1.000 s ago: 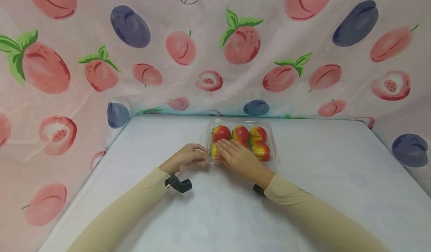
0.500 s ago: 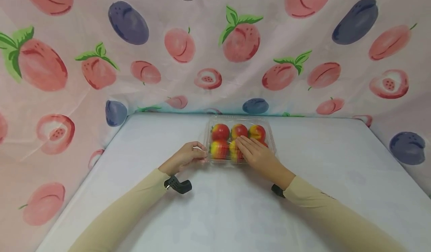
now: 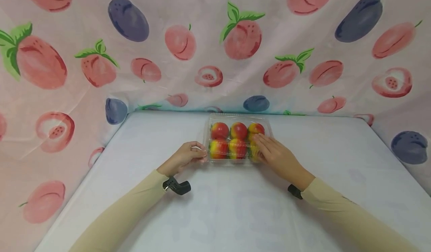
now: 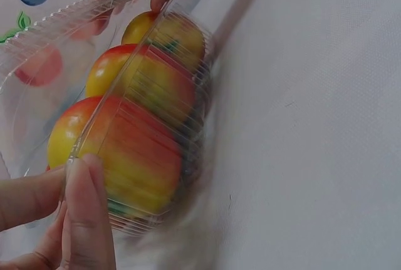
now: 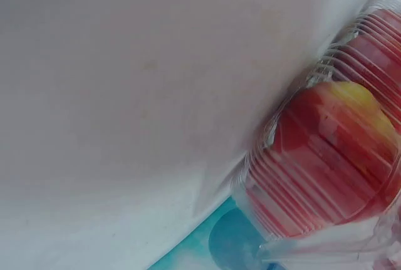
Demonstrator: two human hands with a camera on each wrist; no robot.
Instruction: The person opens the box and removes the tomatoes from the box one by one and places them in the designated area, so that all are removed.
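A clear plastic clamshell box (image 3: pixel 215 119) stands near the back of the table, with several red-and-yellow round fruits (image 3: pixel 238 131) in rows inside. My left hand (image 3: pixel 183 156) pinches the rim at its front left corner; the left wrist view shows the thumb and fingertips (image 4: pixel 84 188) on that edge. My right hand (image 3: pixel 281 158) lies over the front right part of the box, its fingers straight and close together on the plastic. In the right wrist view the ribbed side of the box (image 5: pixel 282 201) appears with a fruit behind it, and the right hand is out of sight.
The box rests on a white-covered table (image 3: pixel 235 214). Behind it and at the sides hangs a pink cloth (image 3: pixel 188 12) printed with peaches and dark blue fruits. Each wrist carries a black camera mount (image 3: pixel 178 185).
My right hand has slid rightward along the front of the box, from the left fruits to the right ones. My left hand has stayed at the front left corner.
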